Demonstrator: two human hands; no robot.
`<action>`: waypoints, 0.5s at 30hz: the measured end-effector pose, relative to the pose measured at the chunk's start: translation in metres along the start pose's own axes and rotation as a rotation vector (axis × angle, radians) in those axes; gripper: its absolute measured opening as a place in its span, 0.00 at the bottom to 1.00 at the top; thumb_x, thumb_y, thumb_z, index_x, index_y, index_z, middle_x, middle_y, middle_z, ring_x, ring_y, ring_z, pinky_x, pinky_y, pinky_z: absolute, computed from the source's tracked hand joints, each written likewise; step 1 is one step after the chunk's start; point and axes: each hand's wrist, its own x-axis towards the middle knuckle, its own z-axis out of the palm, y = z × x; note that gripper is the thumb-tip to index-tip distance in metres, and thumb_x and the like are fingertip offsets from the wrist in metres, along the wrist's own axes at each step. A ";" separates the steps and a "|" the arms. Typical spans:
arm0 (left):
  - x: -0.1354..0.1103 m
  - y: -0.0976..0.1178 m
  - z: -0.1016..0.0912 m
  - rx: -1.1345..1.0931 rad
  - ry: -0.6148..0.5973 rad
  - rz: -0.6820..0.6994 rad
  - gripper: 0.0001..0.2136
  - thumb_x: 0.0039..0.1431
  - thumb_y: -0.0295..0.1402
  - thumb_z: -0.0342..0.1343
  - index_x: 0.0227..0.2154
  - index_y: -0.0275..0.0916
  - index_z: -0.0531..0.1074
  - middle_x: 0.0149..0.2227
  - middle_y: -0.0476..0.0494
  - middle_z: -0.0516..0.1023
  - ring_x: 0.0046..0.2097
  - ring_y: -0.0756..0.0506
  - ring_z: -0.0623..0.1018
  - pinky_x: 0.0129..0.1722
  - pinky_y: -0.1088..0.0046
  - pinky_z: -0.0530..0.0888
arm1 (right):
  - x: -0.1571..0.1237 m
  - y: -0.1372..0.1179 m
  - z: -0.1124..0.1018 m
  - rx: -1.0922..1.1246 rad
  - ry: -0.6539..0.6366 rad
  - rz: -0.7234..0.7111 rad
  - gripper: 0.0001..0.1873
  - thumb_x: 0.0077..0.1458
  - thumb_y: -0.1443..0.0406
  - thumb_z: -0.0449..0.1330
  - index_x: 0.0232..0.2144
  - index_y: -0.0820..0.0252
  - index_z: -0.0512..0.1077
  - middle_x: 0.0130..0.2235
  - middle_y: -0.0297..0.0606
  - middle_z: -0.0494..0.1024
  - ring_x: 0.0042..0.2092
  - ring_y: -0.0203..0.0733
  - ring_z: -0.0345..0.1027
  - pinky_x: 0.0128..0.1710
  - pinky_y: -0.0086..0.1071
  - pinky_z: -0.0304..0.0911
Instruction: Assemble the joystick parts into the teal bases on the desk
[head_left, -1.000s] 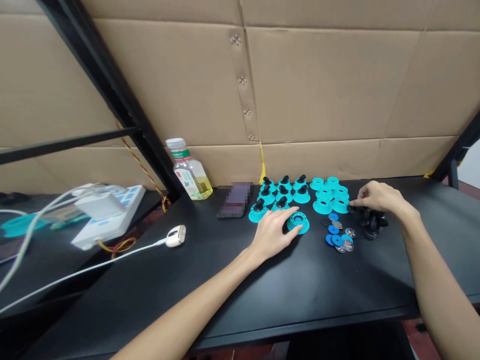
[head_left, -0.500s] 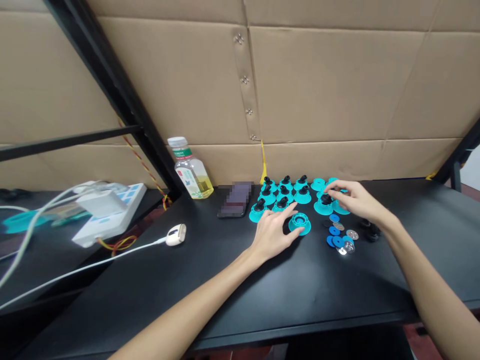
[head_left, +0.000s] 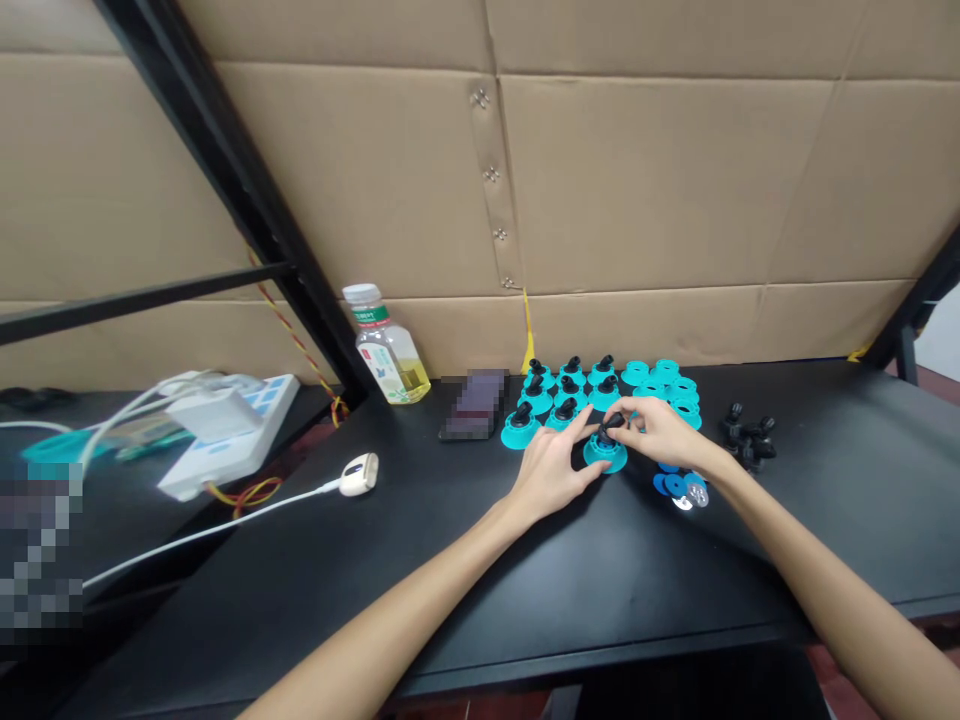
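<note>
A teal round base (head_left: 606,460) with a flared rim stands on the black table. My left hand (head_left: 551,468) steadies it, thumb and index finger curved round its left side. My right hand (head_left: 661,432) pinches a black elbow-shaped plastic fitting (head_left: 611,425) in the middle of that base's top. Whether the fitting is seated there, I cannot tell. Behind my left hand stand several teal bases with black fittings (head_left: 568,410) in rows. Beyond my right hand lie several bare teal bases (head_left: 684,385). Blue discs (head_left: 675,486) and a clear disc (head_left: 697,493) lie partly hidden below my right wrist.
Loose black fittings (head_left: 748,440) are piled right of my right forearm. A phone (head_left: 474,405) and a bottle of yellow liquid (head_left: 394,365) stand at the back left. A white device on a cable (head_left: 359,475) and a power strip (head_left: 225,440) lie further left. Cardboard (head_left: 675,180) walls the back.
My right hand has moved left and towards me, bringing a black fitting to the teal base by my left hand. The bare bases and the black fittings pile now show more fully.
</note>
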 end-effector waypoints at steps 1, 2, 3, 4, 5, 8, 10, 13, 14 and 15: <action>0.000 0.000 0.000 -0.005 -0.007 -0.005 0.33 0.55 0.44 0.59 0.63 0.44 0.56 0.52 0.46 0.75 0.48 0.36 0.76 0.48 0.57 0.71 | 0.000 -0.001 0.000 -0.014 -0.003 -0.001 0.09 0.54 0.65 0.58 0.37 0.62 0.73 0.32 0.37 0.76 0.29 0.34 0.65 0.30 0.28 0.60; 0.000 0.000 0.000 -0.009 -0.013 -0.010 0.33 0.55 0.44 0.59 0.63 0.44 0.56 0.53 0.47 0.75 0.49 0.36 0.76 0.49 0.57 0.71 | 0.000 -0.002 0.001 -0.029 -0.003 -0.003 0.09 0.54 0.65 0.58 0.37 0.62 0.74 0.31 0.36 0.75 0.29 0.34 0.64 0.29 0.28 0.60; 0.000 0.001 -0.001 -0.010 -0.020 -0.015 0.33 0.55 0.44 0.58 0.63 0.44 0.56 0.53 0.47 0.75 0.49 0.36 0.76 0.49 0.57 0.70 | 0.000 -0.003 0.001 -0.046 -0.003 -0.005 0.08 0.54 0.65 0.58 0.36 0.62 0.74 0.31 0.36 0.75 0.29 0.34 0.64 0.29 0.28 0.59; 0.001 0.001 -0.001 -0.009 -0.025 -0.020 0.34 0.55 0.44 0.58 0.63 0.45 0.56 0.53 0.47 0.75 0.50 0.36 0.76 0.50 0.57 0.70 | 0.000 -0.004 0.002 -0.064 -0.003 -0.007 0.08 0.54 0.65 0.58 0.36 0.62 0.74 0.31 0.36 0.75 0.28 0.33 0.64 0.29 0.28 0.59; 0.001 0.002 -0.001 -0.007 -0.029 -0.024 0.34 0.55 0.44 0.58 0.63 0.45 0.55 0.53 0.47 0.75 0.51 0.36 0.75 0.50 0.57 0.70 | 0.000 -0.004 0.002 -0.080 -0.002 -0.010 0.08 0.54 0.66 0.59 0.36 0.62 0.74 0.31 0.35 0.75 0.28 0.33 0.63 0.29 0.28 0.58; 0.001 0.002 -0.001 -0.011 -0.034 -0.027 0.34 0.56 0.44 0.58 0.63 0.46 0.54 0.54 0.48 0.74 0.52 0.36 0.75 0.51 0.58 0.69 | 0.000 -0.005 0.003 -0.097 -0.015 -0.030 0.07 0.54 0.67 0.58 0.37 0.62 0.74 0.31 0.35 0.75 0.29 0.33 0.63 0.29 0.28 0.58; 0.002 0.002 -0.001 -0.020 -0.034 -0.020 0.34 0.56 0.43 0.58 0.63 0.46 0.54 0.54 0.48 0.74 0.52 0.37 0.75 0.51 0.58 0.69 | 0.000 -0.004 0.002 -0.104 -0.025 -0.048 0.07 0.55 0.68 0.58 0.38 0.61 0.73 0.32 0.35 0.76 0.29 0.33 0.63 0.30 0.28 0.58; 0.002 0.002 -0.002 -0.023 -0.035 -0.012 0.34 0.56 0.44 0.58 0.64 0.46 0.54 0.54 0.47 0.74 0.53 0.37 0.75 0.51 0.58 0.69 | 0.000 -0.002 0.001 -0.121 -0.034 -0.075 0.07 0.56 0.67 0.58 0.38 0.60 0.73 0.34 0.36 0.75 0.31 0.34 0.65 0.32 0.29 0.59; 0.002 0.002 -0.002 -0.022 -0.035 -0.012 0.34 0.56 0.43 0.58 0.64 0.45 0.54 0.54 0.47 0.74 0.53 0.37 0.74 0.51 0.59 0.69 | -0.001 -0.001 0.001 -0.127 -0.037 -0.082 0.07 0.56 0.66 0.59 0.38 0.59 0.73 0.34 0.36 0.75 0.31 0.34 0.65 0.32 0.29 0.60; 0.002 0.003 -0.002 -0.020 -0.034 -0.012 0.34 0.56 0.43 0.58 0.64 0.45 0.54 0.54 0.46 0.74 0.53 0.37 0.75 0.51 0.59 0.69 | -0.001 0.000 0.000 -0.134 -0.038 -0.086 0.07 0.56 0.65 0.59 0.38 0.59 0.73 0.35 0.36 0.75 0.31 0.34 0.65 0.33 0.30 0.60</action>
